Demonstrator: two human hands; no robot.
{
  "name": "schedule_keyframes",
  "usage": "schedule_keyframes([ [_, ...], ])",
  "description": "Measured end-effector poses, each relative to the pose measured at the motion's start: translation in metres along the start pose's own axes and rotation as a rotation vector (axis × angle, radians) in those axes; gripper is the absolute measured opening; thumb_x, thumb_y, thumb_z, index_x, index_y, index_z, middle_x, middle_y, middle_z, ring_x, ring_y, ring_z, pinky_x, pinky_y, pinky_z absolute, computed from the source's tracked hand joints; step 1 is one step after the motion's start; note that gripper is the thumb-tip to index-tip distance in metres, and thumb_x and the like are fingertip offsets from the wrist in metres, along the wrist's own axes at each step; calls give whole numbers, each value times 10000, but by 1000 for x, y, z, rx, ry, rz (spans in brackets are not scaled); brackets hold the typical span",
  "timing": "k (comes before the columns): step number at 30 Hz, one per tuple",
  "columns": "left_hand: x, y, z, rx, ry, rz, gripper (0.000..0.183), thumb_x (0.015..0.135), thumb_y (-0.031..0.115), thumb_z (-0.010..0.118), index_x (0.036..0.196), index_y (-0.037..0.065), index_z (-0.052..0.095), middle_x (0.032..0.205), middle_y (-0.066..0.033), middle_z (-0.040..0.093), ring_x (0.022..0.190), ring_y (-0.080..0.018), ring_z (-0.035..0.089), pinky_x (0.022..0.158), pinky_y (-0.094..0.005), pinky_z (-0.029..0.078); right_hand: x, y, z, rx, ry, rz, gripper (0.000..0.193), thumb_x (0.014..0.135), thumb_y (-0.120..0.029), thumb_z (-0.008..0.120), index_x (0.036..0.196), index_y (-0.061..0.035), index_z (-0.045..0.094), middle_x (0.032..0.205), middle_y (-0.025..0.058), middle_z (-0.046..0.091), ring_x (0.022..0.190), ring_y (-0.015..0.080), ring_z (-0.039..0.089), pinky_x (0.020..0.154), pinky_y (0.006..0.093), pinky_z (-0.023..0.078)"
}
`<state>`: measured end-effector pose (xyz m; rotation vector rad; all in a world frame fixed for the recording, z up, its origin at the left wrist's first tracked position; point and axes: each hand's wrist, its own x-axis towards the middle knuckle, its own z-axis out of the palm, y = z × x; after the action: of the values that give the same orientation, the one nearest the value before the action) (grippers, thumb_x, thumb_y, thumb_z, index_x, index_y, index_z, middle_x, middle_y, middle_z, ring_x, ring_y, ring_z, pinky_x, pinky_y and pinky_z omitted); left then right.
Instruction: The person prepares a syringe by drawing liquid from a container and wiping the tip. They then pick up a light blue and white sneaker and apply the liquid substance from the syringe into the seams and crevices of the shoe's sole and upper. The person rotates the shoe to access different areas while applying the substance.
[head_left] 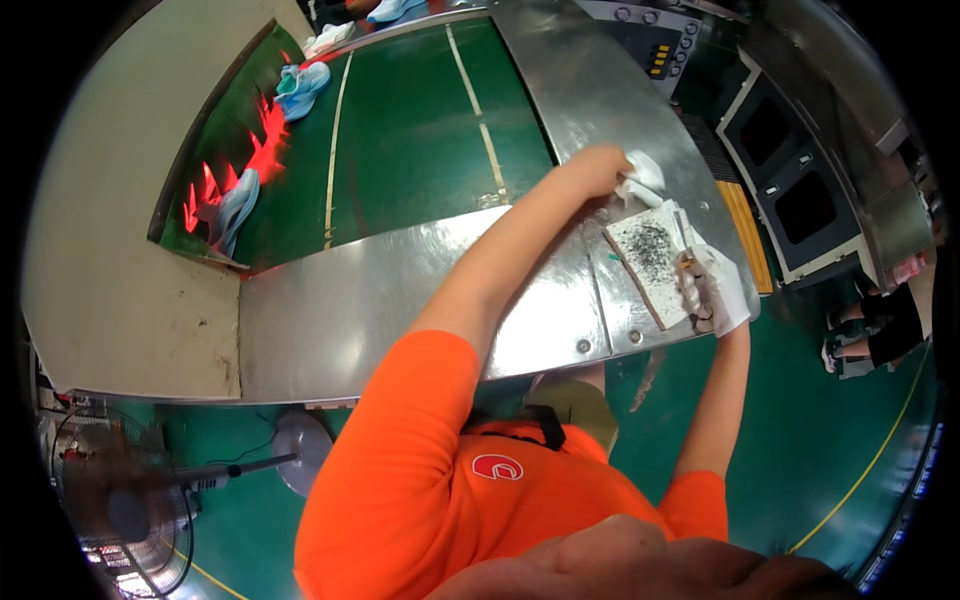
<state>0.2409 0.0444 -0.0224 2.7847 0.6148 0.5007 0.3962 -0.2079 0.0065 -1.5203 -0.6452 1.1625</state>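
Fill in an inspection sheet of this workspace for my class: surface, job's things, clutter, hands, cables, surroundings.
Surface: shiny metal tabletop beside a green belt.
Job's things: white board with black specks, on the tabletop; white piece at the left fingertips, cloth or glove unclear.
Clutter: what looks like a green scrap by the board.
Hands: left hand beyond the board; right hand, apparently gloved, at its right side. Grips unclear.
Cables: thin dark cord near the fan.
Surroundings: blue shoes on the belt; another person at right.
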Motion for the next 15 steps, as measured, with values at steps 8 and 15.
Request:
schedule_keyframes([
  [8, -206, -5, -113, 35, 387, -157, 161, 850, 70, 652, 994, -1, 665, 1092, -138, 613, 1022, -323, 584, 857, -386, 491, -11, -1, 0, -82, -22, -55, 249, 947, -276, 596, 1000, -33, 622, 646, 18, 550, 424, 69, 444, 364, 205, 319],
  [15, -267, 54, -54, 7, 287, -144, 276, 815, 4, 625, 1087, -31, 654, 1131, -144, 628, 1075, -318, 568, 937, -397, 476, -72, -46, 70, -266, 33, -230, 229, 908, -262, 639, 973, -43, 659, 663, 13, 557, 447, 58, 481, 372, 191, 301],
])
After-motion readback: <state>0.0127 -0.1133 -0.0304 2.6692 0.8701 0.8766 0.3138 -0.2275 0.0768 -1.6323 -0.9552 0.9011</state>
